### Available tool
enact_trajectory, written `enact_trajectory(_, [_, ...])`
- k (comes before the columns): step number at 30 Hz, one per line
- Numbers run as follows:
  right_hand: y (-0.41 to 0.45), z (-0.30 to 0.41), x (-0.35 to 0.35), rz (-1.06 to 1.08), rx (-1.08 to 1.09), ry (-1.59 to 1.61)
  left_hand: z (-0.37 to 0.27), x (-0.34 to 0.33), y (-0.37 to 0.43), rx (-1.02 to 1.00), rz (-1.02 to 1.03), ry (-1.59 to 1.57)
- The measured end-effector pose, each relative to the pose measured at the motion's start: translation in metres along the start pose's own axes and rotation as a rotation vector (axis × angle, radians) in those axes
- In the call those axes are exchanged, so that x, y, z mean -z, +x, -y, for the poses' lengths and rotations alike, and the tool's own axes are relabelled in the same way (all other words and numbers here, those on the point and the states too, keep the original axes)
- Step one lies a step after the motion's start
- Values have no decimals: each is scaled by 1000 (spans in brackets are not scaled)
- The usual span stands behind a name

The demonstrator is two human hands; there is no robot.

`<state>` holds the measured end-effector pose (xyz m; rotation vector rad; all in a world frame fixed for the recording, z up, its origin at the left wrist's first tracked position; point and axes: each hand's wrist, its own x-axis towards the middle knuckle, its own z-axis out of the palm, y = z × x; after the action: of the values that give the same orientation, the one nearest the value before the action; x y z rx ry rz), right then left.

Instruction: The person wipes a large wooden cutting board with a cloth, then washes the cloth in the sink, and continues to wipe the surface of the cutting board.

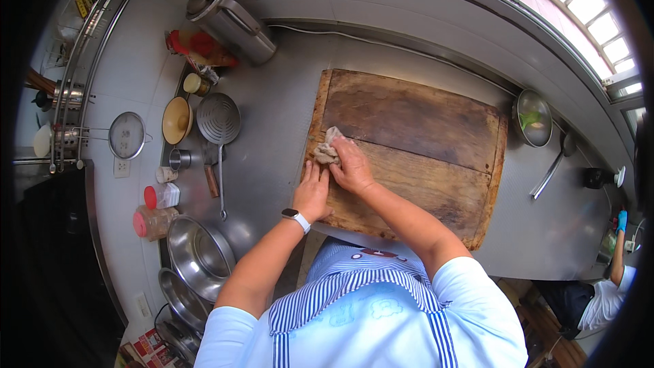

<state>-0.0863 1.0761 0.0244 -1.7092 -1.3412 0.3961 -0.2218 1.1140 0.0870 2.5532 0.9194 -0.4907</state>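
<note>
A large worn wooden cutting board lies on the steel counter, dark along its far half and paler nearer me. Under the fingers of my right hand is a crumpled greyish cloth, pressed on the board close to its left edge. My left hand rests flat at the board's near left edge, just below the cloth. Its fingers point away from me, and nothing is held in it. A smartwatch with a pale band is on my left wrist.
Left on the steel counter lie a slotted skimmer, a wooden-handled tool and steel basins. A steel thermos jug stands behind. Rightward are a bowl with greens, a ladle and another person's blue-gloved hand.
</note>
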Motion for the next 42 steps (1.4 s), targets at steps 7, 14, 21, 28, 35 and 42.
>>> enact_trajectory(7, [40, -41, 61, -163, -218, 126, -1, 3, -2, -19, -26, 3])
enact_trajectory(14, [98, -94, 37, -375, -222, -287, 0, -4, -4, 5, -8, 18])
enact_trajectory(21, [131, -40, -22, -46, 18, -432, 8, -16, -6, -52, -117, -16])
enact_trajectory(28, [50, 13, -42, 309, 286, -403, 40, -30, -17, -191, -299, -396])
enact_trajectory(35, [-45, 27, -8, 357, 229, -260, 72, -36, -29, 63, -487, -1057])
enact_trajectory(42, [-76, 36, 15, 129, -473, 293, 54, -29, 2, -113, -210, -1352])
